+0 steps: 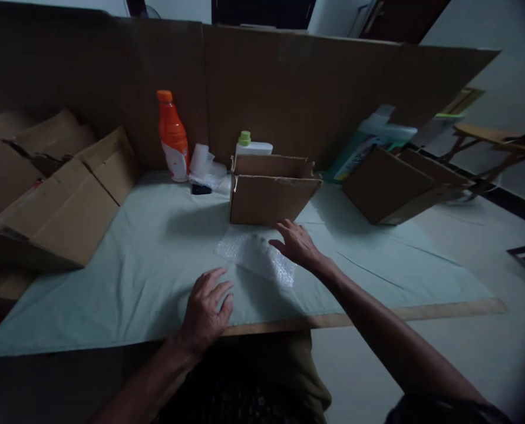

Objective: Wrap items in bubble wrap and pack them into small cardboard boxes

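Bubble wrap [257,259], where's it lying?

Flat on the green cloth [125,294], between the hands: left of the right hand [297,242], beyond and right of the left hand [207,306].

Long axis?

Diagonal. One end points away and left, out past the left fingertips; the other points toward the person, just nearer than the right hand.

Grip?

Neither hand holds anything. Right fingers spread, left loosely curled with a gap at the thumb. Can't tell if the right touches the wrap.

Next to it?

Cardboard box [271,200], upright, just beyond the right fingertips.
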Demonstrator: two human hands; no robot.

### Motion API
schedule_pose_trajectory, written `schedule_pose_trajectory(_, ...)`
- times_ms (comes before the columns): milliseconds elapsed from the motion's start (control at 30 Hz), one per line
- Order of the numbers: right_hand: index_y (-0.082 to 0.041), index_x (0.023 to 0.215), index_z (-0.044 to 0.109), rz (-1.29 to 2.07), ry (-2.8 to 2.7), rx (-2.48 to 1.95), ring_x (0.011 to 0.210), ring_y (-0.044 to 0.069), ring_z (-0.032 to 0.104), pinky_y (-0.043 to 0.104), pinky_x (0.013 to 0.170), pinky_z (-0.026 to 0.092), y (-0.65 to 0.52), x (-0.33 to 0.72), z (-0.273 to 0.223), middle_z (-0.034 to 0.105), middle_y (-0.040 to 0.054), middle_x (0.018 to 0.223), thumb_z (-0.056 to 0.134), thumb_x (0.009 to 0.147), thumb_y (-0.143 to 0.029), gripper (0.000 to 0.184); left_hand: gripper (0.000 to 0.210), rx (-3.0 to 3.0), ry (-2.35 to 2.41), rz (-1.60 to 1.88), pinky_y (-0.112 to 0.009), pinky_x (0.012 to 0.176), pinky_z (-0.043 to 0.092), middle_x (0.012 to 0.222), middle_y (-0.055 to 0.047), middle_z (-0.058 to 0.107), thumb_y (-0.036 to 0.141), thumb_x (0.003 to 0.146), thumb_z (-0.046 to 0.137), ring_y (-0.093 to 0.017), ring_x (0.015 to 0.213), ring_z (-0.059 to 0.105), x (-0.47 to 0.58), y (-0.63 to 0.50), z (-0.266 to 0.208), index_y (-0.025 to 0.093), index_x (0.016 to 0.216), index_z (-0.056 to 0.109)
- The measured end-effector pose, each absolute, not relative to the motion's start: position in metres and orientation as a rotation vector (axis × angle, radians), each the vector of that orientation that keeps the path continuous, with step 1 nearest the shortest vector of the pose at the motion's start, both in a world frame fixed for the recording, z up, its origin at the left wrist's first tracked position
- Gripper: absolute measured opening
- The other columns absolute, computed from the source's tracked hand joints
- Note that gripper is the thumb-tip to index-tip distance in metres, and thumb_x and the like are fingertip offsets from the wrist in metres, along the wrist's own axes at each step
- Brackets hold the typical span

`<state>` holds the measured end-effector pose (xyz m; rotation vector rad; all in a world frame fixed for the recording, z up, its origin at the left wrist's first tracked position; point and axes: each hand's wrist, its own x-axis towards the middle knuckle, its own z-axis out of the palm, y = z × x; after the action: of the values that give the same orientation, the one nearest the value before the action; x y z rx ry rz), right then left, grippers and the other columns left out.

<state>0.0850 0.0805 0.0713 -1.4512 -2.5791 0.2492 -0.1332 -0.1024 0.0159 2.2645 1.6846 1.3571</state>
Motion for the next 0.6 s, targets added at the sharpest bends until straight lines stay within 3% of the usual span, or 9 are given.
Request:
schedule_pose_trajectory(67,-0.015,0.126,0.066,0.087,-2.547,-1.361,0.117,0.032,0.058,0.046,0.099,0.043,0.068,0.076,0.067,0.062,0.0188,0.132,0.063,0.092,-0.027,0.036,0.025,2.319,1.760,1.264,-0.047,0.104,0.052,0.131,-0.014,0.064,0.015,0.091,0.054,-0.027,0.122,0.060,-0.131,-0.082,0.020,0.018,0.110,0.069)
schedule_pose_trajectory(167,-0.017,0.124,0.067,0.165,-2.733,-1.080,0.119,0.030,0.058,0.045,0.100,0.044,0.051,0.055,0.052,0.061,0.0155,0.138,0.060,0.095,-0.024,0.031,0.033,2.387,1.829,1.006,-0.050,0.114,0.042,0.143,-0.013,0.058,0.015,0.092,0.053,-0.029,0.136,0.050,-0.124,-0.047,0.026,0.018,0.121,0.067)
schedule_pose_trajectory(267,-0.019,0.129,0.065,0.292,-2.850,-0.870,0.125,0.026,0.057,0.043,0.102,0.045,0.044,0.066,0.028,0.058,0.0131,0.144,0.053,0.098,-0.024,0.033,0.033,2.345,1.882,0.631,-0.051,0.109,0.044,0.137,-0.015,0.062,0.018,0.093,0.053,-0.030,0.131,0.054,-0.123,-0.021,0.019,0.016,0.123,0.066)
schedule_pose_trajectory(367,-0.023,0.133,0.064,0.259,-2.797,-0.823,0.135,0.026,0.052,0.046,0.106,0.044,0.048,0.134,0.005,0.059,0.0106,0.144,0.054,0.099,-0.029,0.036,0.031,2.339,1.851,0.466,-0.051,0.107,0.045,0.134,-0.015,0.065,0.023,0.092,0.055,-0.029,0.126,0.057,-0.133,-0.017,0.007,0.017,0.120,0.067)
schedule_pose_trajectory(500,-0.020,0.100,0.074,-0.072,-2.357,-1.298,0.118,0.031,0.064,0.053,0.095,0.049,0.068,0.236,-0.002,0.074,0.0107,0.117,0.051,0.096,-0.030,0.024,0.030,2.311,1.762,0.632,-0.049,0.107,0.045,0.127,-0.012,0.069,0.027,0.088,0.058,-0.028,0.120,0.061,-0.151,-0.013,0.007,0.019,0.115,0.070)
schedule_pose_trajectory(533,-0.019,0.098,0.073,-0.109,-2.233,-1.377,0.114,0.032,0.066,0.054,0.093,0.050,0.076,0.248,0.002,0.074,0.0118,0.113,0.051,0.096,-0.031,0.025,0.031,2.264,1.788,0.764,-0.049,0.107,0.045,0.124,-0.012,0.070,0.028,0.089,0.057,-0.028,0.118,0.062,-0.152,-0.004,0.011,0.019,0.116,0.069)
schedule_pose_trajectory(600,-0.017,0.110,0.070,-0.019,-2.069,-1.425,0.110,0.031,0.067,0.053,0.092,0.052,0.093,0.248,0.014,0.072,0.0148,0.116,0.053,0.094,-0.035,0.030,0.041,2.084,1.879,1.098,-0.048,0.110,0.044,0.127,-0.014,0.067,0.030,0.088,0.056,-0.028,0.121,0.061,-0.151,0.024,0.023,0.017,0.126,0.064)
